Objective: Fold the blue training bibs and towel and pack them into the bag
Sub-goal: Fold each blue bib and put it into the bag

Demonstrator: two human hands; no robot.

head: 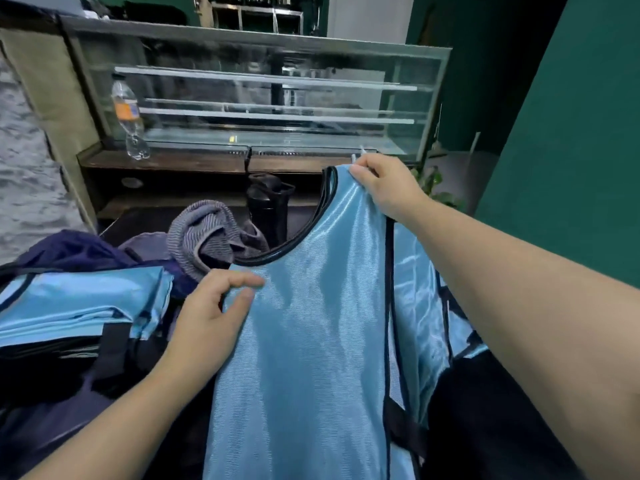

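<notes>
Both hands hold our bib (311,341): right hand (384,188) pinches the far strap, left hand (211,313) seemingly pinches the near strap; it hangs lengthwise towards us.

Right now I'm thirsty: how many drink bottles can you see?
2. A clear plastic bottle with an orange label stands on the wooden ledge beside the glass case; a black bottle stands on the table behind the grey towel. Others may be hidden under the cloth.

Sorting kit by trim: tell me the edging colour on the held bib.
Black edging on the light blue bib, clearest at its neckline in the head view.
</notes>
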